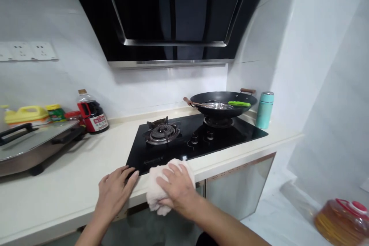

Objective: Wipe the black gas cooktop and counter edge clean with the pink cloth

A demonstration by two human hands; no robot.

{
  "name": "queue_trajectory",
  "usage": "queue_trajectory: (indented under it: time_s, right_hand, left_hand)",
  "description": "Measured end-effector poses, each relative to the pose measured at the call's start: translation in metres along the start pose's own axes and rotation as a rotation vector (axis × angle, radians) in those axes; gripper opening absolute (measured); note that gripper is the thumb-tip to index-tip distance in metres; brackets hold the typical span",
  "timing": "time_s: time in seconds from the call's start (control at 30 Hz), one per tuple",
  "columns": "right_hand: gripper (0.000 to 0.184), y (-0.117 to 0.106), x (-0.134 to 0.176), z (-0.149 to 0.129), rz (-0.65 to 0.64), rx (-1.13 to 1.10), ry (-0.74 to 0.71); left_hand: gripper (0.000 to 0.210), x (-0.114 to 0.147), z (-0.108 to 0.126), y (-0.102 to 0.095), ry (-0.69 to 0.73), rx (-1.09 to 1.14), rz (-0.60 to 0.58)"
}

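My right hand (180,190) presses a white cloth (155,184) against the front edge of the black gas stove (175,157). Part of the cloth hangs over the counter's edge. Fingers apart, my left hand (117,188) rests on the pale countertop (72,177), its fingertips at the stove's front left corner. The left burner (163,132) is bare, with its pan support on it. Over the right burner sits a black wok (225,111) holding a metal item and a green-handled utensil (239,103).
An electric pan with a glass lid (43,138) stands at the left, near a soy sauce bottle (92,113) and a yellow jug (27,114). A turquoise flask (264,110) is right of the stove. The range hood (173,15) overhangs it. A large oil jar (341,221) sits low at the right.
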State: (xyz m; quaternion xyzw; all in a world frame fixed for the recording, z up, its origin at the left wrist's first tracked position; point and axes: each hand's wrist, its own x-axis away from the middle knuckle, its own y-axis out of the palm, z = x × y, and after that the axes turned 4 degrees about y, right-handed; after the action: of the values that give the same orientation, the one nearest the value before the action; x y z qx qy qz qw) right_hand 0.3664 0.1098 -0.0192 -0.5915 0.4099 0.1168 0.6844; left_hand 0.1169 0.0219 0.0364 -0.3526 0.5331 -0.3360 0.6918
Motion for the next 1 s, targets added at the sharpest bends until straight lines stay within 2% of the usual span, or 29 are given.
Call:
queue_trajectory:
  time_s: [0.13,0.2,0.33,0.43,0.5,0.57,0.63,0.7,0.9,1.0]
  right_hand:
    - [0.071,-0.039,0.055,0.079,0.149,0.080,0.081]
    - [0.067,-0.060,0.085,0.124,0.163,0.148,0.084]
    - [0.072,-0.109,0.142,0.214,0.058,0.249,0.182]
    - [0.079,-0.148,0.173,0.271,-0.028,0.321,0.362]
    - [0.080,-0.168,0.185,0.296,-0.080,0.365,0.510]
    - [0.076,-0.179,0.188,0.308,-0.114,0.381,0.603]
    - [0.071,-0.178,0.182,0.302,-0.109,0.377,0.617]
    - [0.066,-0.164,0.169,0.277,-0.062,0.373,0.587]
    - [0.068,-0.090,0.104,0.146,0.092,0.326,0.486]
    - [0.064,-0.061,0.076,0.097,0.161,0.262,0.431]
  left_hand:
    - [0.053,0.002,0.006,0.002,0.001,-0.080,-0.015]
    - [0.056,0.002,0.008,0.001,-0.001,-0.091,-0.016]
    - [0.061,0.001,0.010,-0.001,0.000,-0.089,-0.018]
    - [0.062,0.001,0.012,-0.001,0.001,-0.089,-0.021]
    - [0.063,0.000,0.013,-0.002,-0.004,-0.093,-0.023]
    - [0.063,0.000,0.015,-0.002,-0.005,-0.095,-0.021]
    - [0.065,-0.001,0.018,-0.003,0.000,-0.093,-0.028]
    - [0.067,-0.002,0.020,-0.004,-0.001,-0.093,-0.035]
    - [0.067,-0.004,0.022,-0.007,-0.028,-0.074,-0.066]
    - [0.063,-0.004,0.021,-0.008,-0.022,-0.072,-0.062]
